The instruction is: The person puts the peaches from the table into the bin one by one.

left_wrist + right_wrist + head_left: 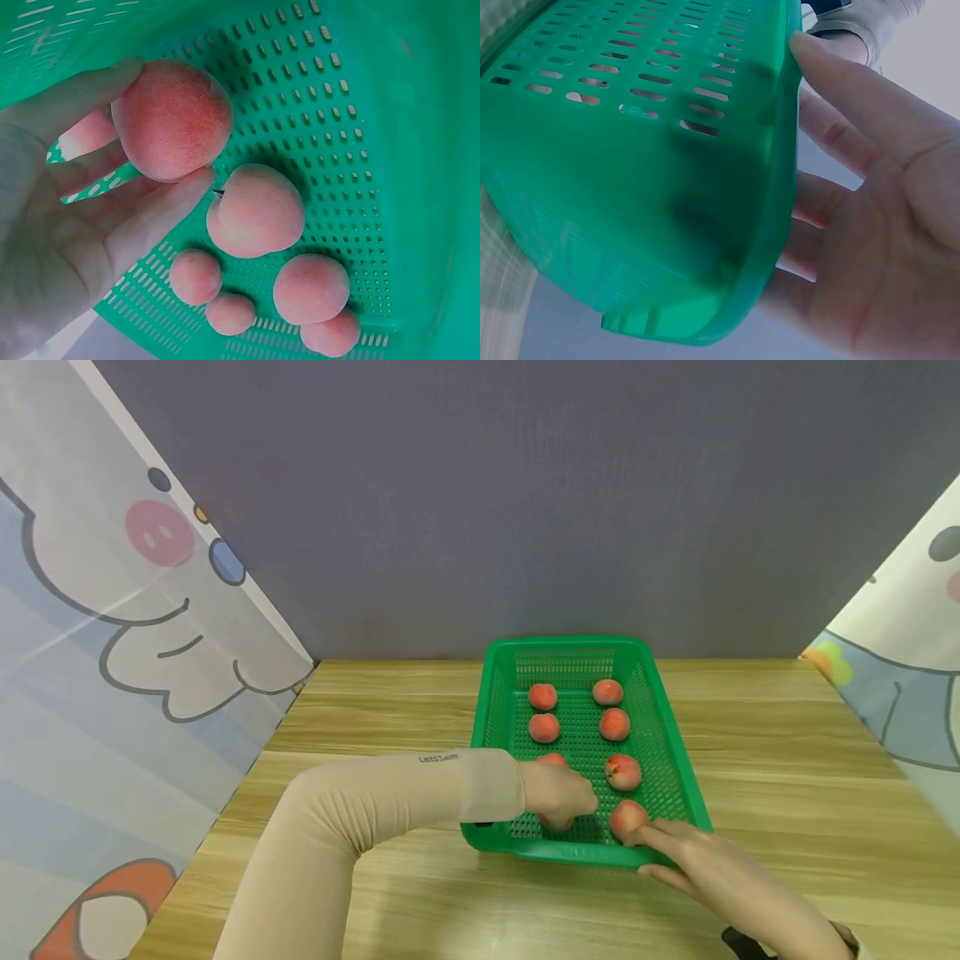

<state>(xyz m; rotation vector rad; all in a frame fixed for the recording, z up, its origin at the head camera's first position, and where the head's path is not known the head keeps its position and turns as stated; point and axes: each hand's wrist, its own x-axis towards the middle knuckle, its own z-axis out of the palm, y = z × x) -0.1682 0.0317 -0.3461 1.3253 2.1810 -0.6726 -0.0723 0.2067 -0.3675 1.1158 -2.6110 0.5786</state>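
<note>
In the left wrist view, my left hand (82, 217) holds a red peach (174, 120) between thumb and fingers, inside the green plastic basket (491, 693). Another peach (259, 211) with a short stem lies just beyond the fingertips. From the head view, the left hand (558, 792) is low in the basket, its back hiding most of the peach below. My right hand (686, 852) is at the near right corner, thumb outside and fingers over the rim (784, 180), holding the wall. Those fingers reach beside the nearest right peach (628, 818); contact is unclear.
The peaches stand in two columns, with a far left peach (543, 697) and a far right peach (607, 692) at the back. The basket sits on a wood-grain table (405, 702) against a grey wall (540, 510). Cartoon-printed sheets (112, 602) flank both sides.
</note>
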